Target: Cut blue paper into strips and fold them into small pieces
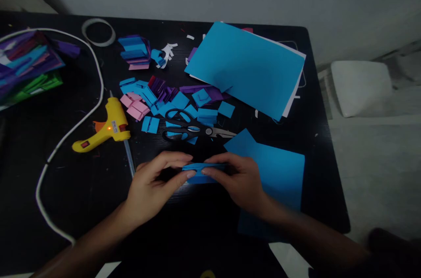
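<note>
Between my two hands is a narrow folded piece of blue paper (pixel 201 178), low over the table's front part. My left hand (pixel 157 181) pinches its left end between thumb and fingers. On the right end, my right hand (pixel 237 177) has its thumb and fingertips closed. Black-handled scissors (pixel 194 129) lie just beyond the hands, blades pointing right. Small folded blue pieces (pixel 207 115), pink pieces (pixel 134 106) and dark purple pieces (pixel 162 90) are scattered behind the scissors. A large blue sheet (pixel 279 172) lies beside and partly under my right forearm.
A yellow glue gun (pixel 113 124) with an orange light lies left, near a white cable (pixel 59 146). Blue sheets (pixel 250 67) are stacked at the back right. A tape roll (pixel 98 32) and a colourful paper bundle (pixel 29 65) sit back left; a white stool (pixel 362 87) stands right.
</note>
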Motion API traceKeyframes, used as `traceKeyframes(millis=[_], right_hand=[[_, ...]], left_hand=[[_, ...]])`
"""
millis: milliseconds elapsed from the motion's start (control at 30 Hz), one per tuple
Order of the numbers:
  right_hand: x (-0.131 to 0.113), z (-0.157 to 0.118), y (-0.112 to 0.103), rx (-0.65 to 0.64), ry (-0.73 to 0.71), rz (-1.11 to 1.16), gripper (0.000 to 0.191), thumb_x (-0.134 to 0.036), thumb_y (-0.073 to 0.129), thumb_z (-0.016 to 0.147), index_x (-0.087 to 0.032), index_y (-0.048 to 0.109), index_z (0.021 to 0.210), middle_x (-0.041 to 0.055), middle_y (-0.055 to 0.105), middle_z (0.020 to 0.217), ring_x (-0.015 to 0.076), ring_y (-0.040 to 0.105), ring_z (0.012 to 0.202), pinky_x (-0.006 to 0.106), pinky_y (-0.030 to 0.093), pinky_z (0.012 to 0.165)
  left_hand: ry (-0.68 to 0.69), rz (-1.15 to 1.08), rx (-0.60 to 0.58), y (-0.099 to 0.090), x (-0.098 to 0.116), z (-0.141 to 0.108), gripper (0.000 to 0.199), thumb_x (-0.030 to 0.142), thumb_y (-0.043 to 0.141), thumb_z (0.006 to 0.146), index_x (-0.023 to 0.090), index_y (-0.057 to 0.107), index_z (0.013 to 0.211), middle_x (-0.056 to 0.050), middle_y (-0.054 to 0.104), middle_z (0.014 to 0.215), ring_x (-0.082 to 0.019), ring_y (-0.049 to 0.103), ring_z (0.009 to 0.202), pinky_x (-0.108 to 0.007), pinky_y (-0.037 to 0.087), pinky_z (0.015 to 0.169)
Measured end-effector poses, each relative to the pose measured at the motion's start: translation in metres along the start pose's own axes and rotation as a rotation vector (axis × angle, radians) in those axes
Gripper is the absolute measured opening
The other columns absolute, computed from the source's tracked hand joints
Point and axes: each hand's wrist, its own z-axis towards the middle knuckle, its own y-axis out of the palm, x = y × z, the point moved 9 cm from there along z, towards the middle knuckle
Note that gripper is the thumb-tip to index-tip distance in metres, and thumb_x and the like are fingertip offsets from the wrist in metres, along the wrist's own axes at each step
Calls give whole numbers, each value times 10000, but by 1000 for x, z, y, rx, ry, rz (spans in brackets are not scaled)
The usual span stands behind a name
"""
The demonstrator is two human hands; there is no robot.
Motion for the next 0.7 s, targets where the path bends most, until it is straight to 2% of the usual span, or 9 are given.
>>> traceKeyframes(millis=[133,267,467,700], right_hand=[[-2,-2,-3,28,-35,-21,128,-345,848,851,-305,822,970,0,826,895,205,776,775,353,647,748],[-2,-3,-2,24,-51,1,126,-334,841,862,-310,817,983,-5,827,921,204,783,812,356,653,773],[-4,-3,-1,20,-41,16,145,-306,851,847,-305,815,988,0,829,942,206,789,843,366,655,828],[-4,-4,-4,30,-52,8,161,-290,844,855,-294,807,1012,5,831,957,199,793,840,337,659,781]], left_hand=[[38,11,-47,2,4,3,206,235,802,868,245,778,1073,-3,818,926,-147,759,768,-218,615,680],[65,11,-67,4,6,3,91,214,747,920,243,790,995,-4,823,927,-162,779,819,-230,617,716],[110,29,-50,3,9,0,105,177,727,932,236,780,1000,-11,818,932,-170,783,833,-241,618,734],[137,41,-81,8,8,0,109,137,674,963,215,715,1027,-12,768,941,-138,741,849,-217,585,748]])
